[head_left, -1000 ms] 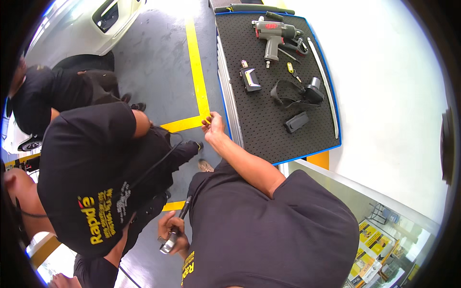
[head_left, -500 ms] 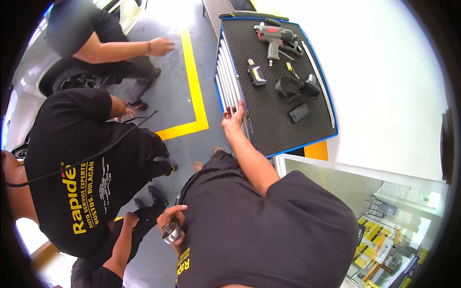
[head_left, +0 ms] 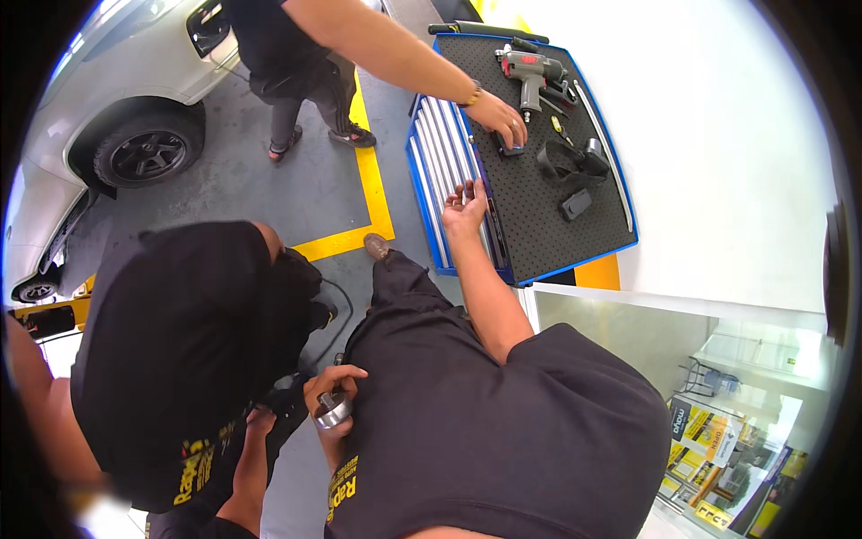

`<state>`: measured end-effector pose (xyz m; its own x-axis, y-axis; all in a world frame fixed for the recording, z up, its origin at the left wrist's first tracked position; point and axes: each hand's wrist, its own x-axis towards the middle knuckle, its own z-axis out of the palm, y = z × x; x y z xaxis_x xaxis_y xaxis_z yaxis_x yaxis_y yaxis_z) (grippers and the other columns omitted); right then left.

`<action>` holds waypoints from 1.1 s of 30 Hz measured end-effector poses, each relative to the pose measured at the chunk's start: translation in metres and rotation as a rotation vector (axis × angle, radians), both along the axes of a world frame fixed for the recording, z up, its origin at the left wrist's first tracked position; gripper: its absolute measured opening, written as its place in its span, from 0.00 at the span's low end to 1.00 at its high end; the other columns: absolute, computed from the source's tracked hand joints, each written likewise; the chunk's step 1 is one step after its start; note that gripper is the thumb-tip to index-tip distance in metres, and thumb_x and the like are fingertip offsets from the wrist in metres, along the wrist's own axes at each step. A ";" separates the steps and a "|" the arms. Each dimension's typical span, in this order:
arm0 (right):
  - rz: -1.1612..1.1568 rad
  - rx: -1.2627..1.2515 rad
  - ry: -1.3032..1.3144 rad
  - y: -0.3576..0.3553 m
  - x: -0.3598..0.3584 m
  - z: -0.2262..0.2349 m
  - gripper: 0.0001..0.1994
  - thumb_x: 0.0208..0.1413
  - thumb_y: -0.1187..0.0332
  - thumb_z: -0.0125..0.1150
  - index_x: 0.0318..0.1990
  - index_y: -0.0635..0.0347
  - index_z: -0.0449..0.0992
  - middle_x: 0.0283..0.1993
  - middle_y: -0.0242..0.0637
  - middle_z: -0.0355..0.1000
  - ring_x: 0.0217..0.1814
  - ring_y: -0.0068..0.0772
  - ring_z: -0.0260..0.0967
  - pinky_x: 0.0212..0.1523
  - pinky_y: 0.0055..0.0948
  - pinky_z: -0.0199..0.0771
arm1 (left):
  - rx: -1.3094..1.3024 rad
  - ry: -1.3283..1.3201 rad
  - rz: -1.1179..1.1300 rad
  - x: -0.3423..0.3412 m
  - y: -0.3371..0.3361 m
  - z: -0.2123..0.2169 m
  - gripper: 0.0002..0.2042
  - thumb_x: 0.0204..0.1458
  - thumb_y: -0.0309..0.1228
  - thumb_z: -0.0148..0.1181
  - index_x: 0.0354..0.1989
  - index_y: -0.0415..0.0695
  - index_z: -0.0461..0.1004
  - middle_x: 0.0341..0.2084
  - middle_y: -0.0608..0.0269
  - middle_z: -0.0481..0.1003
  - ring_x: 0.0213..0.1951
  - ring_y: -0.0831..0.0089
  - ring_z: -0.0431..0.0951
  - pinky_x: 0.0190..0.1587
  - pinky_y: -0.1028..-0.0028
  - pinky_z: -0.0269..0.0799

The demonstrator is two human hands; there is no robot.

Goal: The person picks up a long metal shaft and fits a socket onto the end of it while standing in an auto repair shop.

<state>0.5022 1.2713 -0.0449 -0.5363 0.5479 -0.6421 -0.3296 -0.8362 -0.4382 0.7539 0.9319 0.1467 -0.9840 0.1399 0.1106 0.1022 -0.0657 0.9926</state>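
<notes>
My left hand (head_left: 330, 393) sits at my waist and grips a shiny round metal part (head_left: 332, 411). I have stretched my right hand (head_left: 465, 205) out, palm up and fingers apart, over the front edge of the blue tool cart (head_left: 422, 193), and it holds nothing. On the cart's black mat lie a grey and red impact gun (head_left: 527, 72), a black strap (head_left: 561, 162) and a small black block (head_left: 575, 205). A standing person's hand (head_left: 496, 117) reaches onto the mat and rests on a small dark object just beyond my right hand.
A person in a black shirt and cap (head_left: 180, 359) crouches close at my left. A white car (head_left: 99, 81) with a black wheel (head_left: 148, 153) stands at the upper left. Yellow floor lines (head_left: 373, 193) run beside the cart. A glass cabinet (head_left: 718, 422) is at the lower right.
A standing person has come in from the top and put a hand on the cart mat. My right hand has turned palm up at the cart's edge. My left hand still holds the metal part.
</notes>
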 end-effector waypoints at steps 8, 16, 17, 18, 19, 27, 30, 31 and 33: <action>-0.028 -0.044 -0.178 0.011 0.002 -0.006 0.14 0.60 0.53 0.69 0.41 0.48 0.72 0.35 0.21 0.68 0.33 0.19 0.66 0.28 0.22 0.61 | -0.058 -0.167 -0.283 -0.086 0.018 0.013 0.46 0.39 0.78 0.61 0.43 0.39 0.79 0.14 0.74 0.64 0.17 0.82 0.65 0.22 0.77 0.55; 0.031 -0.117 -0.229 0.015 0.012 0.010 0.15 0.61 0.52 0.68 0.35 0.49 0.71 0.30 0.22 0.65 0.30 0.20 0.63 0.28 0.23 0.62 | -0.035 -0.219 -0.484 -0.168 0.061 0.015 0.46 0.38 0.74 0.66 0.44 0.36 0.75 0.17 0.71 0.67 0.19 0.83 0.66 0.24 0.78 0.56; 0.043 -0.117 -0.226 0.010 0.009 0.013 0.16 0.61 0.52 0.68 0.33 0.50 0.71 0.29 0.22 0.66 0.29 0.21 0.63 0.28 0.24 0.62 | -0.029 -0.223 -0.454 -0.171 0.062 0.015 0.45 0.39 0.74 0.66 0.43 0.37 0.75 0.18 0.71 0.67 0.19 0.83 0.67 0.24 0.78 0.57; 0.060 -0.135 -0.219 0.006 0.007 0.019 0.15 0.62 0.53 0.67 0.33 0.49 0.70 0.28 0.22 0.65 0.28 0.20 0.63 0.28 0.24 0.62 | -0.013 -0.228 -0.397 -0.170 0.059 0.012 0.44 0.40 0.73 0.67 0.44 0.37 0.74 0.18 0.72 0.68 0.20 0.83 0.67 0.24 0.78 0.57; 0.083 -0.143 -0.205 0.009 0.000 0.021 0.15 0.62 0.53 0.67 0.33 0.49 0.70 0.28 0.22 0.65 0.28 0.20 0.63 0.28 0.24 0.62 | 0.009 -0.225 -0.335 -0.170 0.060 0.007 0.44 0.40 0.72 0.67 0.44 0.36 0.74 0.19 0.72 0.68 0.21 0.84 0.67 0.24 0.78 0.56; 0.128 -0.280 -0.192 -0.016 0.004 0.028 0.14 0.59 0.55 0.70 0.32 0.50 0.72 0.27 0.22 0.67 0.28 0.18 0.65 0.27 0.19 0.64 | 0.099 -0.143 -0.203 -0.347 0.087 -0.020 0.44 0.41 0.71 0.67 0.44 0.36 0.73 0.19 0.72 0.68 0.21 0.84 0.67 0.24 0.78 0.56; 0.207 -0.332 -0.245 -0.033 -0.002 0.035 0.14 0.58 0.55 0.72 0.33 0.53 0.76 0.27 0.25 0.69 0.27 0.19 0.66 0.27 0.17 0.66 | 0.111 -0.151 -0.199 -0.365 0.090 -0.023 0.44 0.41 0.71 0.67 0.44 0.36 0.73 0.19 0.72 0.68 0.21 0.84 0.67 0.24 0.78 0.56; 0.305 -0.356 -0.280 -0.037 -0.002 0.037 0.13 0.58 0.56 0.72 0.33 0.53 0.77 0.28 0.26 0.70 0.27 0.20 0.67 0.26 0.19 0.67 | 0.117 -0.158 -0.199 -0.364 0.088 -0.023 0.44 0.41 0.71 0.67 0.44 0.36 0.73 0.20 0.72 0.68 0.21 0.84 0.67 0.25 0.78 0.56; 0.478 -0.413 -0.337 -0.046 -0.010 0.041 0.09 0.62 0.59 0.68 0.35 0.52 0.79 0.29 0.25 0.72 0.27 0.20 0.67 0.26 0.21 0.67 | 0.131 -0.153 -0.207 -0.371 0.087 -0.024 0.43 0.41 0.71 0.67 0.44 0.36 0.73 0.20 0.72 0.68 0.21 0.84 0.67 0.25 0.78 0.56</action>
